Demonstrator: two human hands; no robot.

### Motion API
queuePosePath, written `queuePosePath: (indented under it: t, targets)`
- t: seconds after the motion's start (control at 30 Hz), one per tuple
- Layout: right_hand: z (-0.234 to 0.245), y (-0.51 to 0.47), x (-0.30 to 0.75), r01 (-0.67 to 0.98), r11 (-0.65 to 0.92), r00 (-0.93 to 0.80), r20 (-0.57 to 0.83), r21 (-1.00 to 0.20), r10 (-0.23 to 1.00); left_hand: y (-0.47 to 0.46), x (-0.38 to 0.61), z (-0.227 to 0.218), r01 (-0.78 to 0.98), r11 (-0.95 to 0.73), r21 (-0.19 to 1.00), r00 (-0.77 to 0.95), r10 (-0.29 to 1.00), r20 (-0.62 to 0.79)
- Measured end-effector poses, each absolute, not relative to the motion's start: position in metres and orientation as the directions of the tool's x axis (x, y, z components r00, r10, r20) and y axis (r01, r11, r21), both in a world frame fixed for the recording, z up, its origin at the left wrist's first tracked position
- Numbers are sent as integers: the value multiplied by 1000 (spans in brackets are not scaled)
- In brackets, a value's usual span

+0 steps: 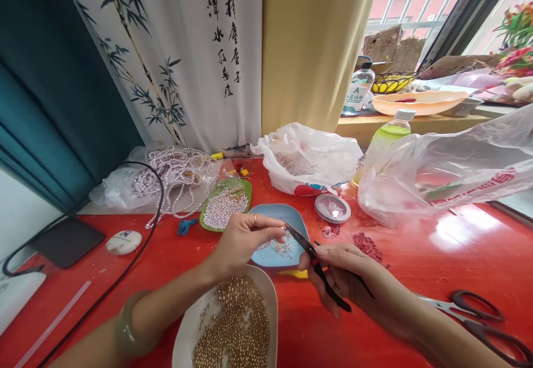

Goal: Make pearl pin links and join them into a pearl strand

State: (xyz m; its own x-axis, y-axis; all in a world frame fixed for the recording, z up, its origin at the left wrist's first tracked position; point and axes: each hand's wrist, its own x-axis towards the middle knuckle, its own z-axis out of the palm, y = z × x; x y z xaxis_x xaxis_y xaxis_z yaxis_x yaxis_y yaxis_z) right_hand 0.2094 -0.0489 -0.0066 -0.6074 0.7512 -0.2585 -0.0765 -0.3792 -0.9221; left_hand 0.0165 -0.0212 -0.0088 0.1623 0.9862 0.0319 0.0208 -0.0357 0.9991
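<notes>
pliers: tray's 4 o'clock | right hand: curled round them | left hand: pinched, piece too small to tell | likely stiff, fairly light; grip handles low

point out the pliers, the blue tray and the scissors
pliers (320, 272): head view, on the black handle
blue tray (278, 210): head view, on the bare far edge
scissors (448, 305): head view, on the metal beside the dark handles
</notes>
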Motion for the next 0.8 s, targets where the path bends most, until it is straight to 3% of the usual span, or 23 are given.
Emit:
queuePosePath:
  t: [0.5, 0.8]
  targets:
    - [-3, -49, 207, -28, -326, -571, -253, -945, 781, -22, 15, -9, 22, -107, 994, 212, 972, 100]
    - [2, -51, 202, 268, 16, -436, -106, -963, 894, -29, 15, -4, 78, -196, 978, 217, 960, 175]
